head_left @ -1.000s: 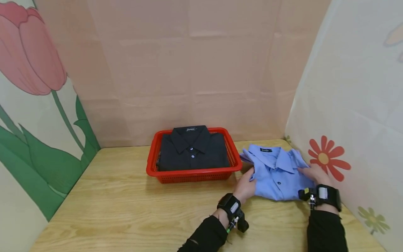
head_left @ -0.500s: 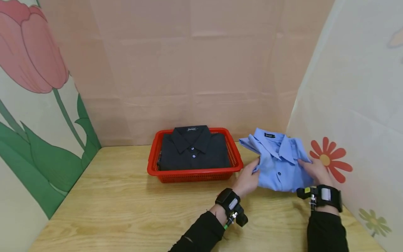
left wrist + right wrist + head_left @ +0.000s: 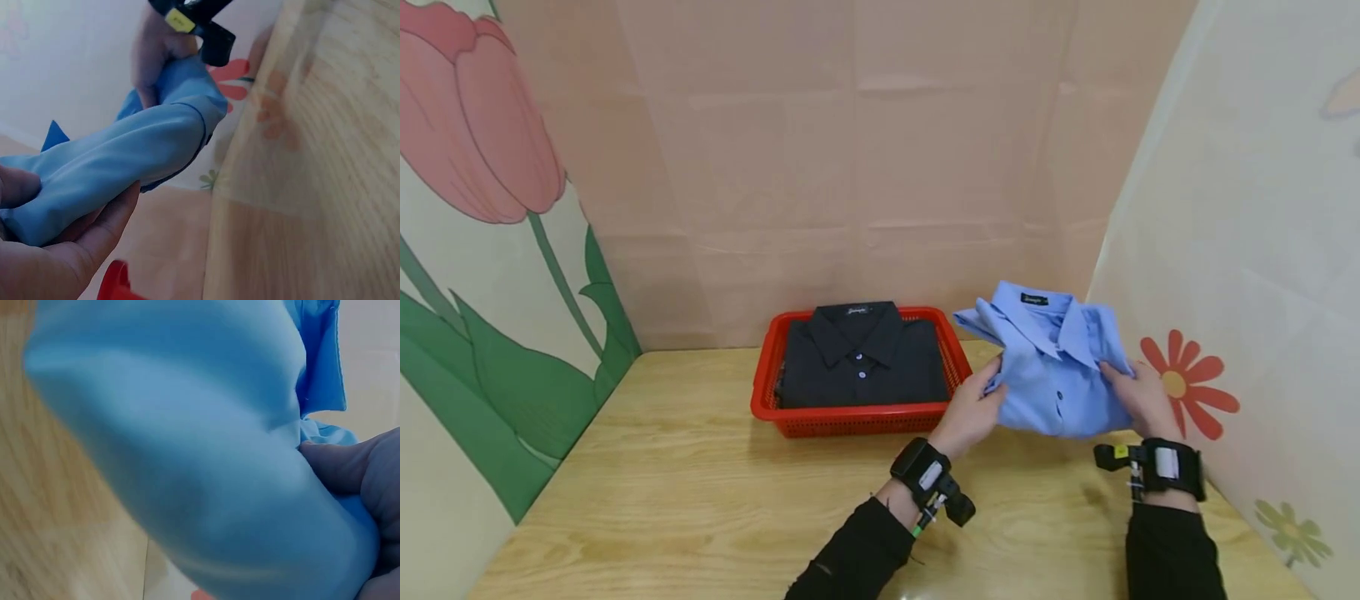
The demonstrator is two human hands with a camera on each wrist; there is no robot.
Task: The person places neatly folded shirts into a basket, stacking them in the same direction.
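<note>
- While both hands hold it clear of the wooden table, the folded blue shirt sits right of centre in the head view, collar uppermost and tilted toward the back wall.
- The left hand grips the shirt's left edge, thumb on top and fingers curled beneath the fold; the left wrist view shows that same hand at lower left, cupping the rolled blue fabric.
- The right hand grips the shirt's right edge, fingers pinching the cloth; in the right wrist view its fingers press into the blue fabric, which fills most of the frame.
- A red basket stands on the table just left of the lifted shirt, in the middle of the head view, and a folded black shirt lies inside it, collar toward the wall.
- Each wrist carries a black strap with a small camera, over dark sleeves at the bottom of the head view.
- A printed red flower marks the right-hand wall, just beside the right hand.
</note>
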